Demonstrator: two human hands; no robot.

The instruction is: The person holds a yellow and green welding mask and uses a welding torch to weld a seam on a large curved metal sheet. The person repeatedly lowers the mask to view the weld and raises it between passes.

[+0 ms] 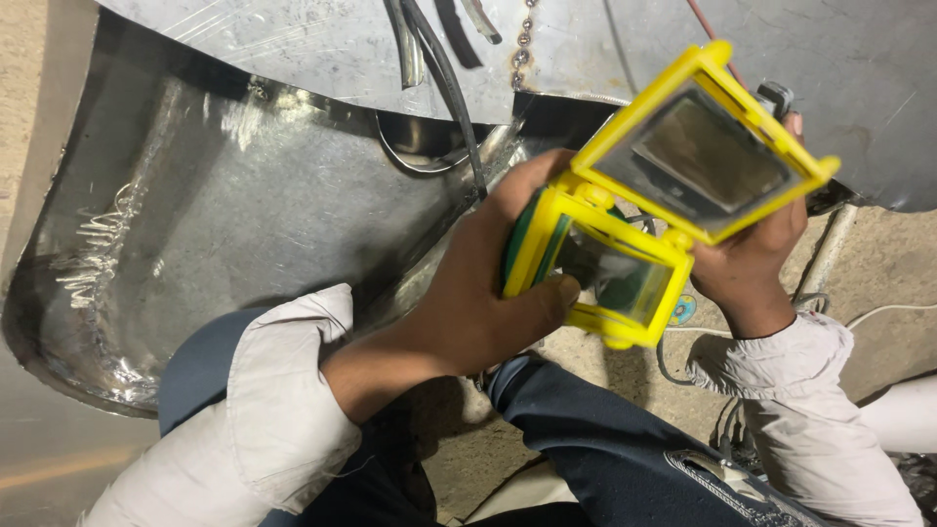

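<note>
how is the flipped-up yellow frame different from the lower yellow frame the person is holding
The flipped-up frame is larger, tilted open, and holds a dark grey-brown pane; the lower frame is smaller and holds a clearer greenish pane. The right hand backs the flipped-up frame, while the left hand clasps the lower frame. Both are yellow, rectangular and hinged together.

You have a large curved sheet-metal piece (224,224) in front of you, its surface scratched and marked by a rough weld seam (98,256) at the left. A black cable (451,93) runs down across it. Below lies a sandy concrete floor (878,263) with a white cord (893,312).
</note>
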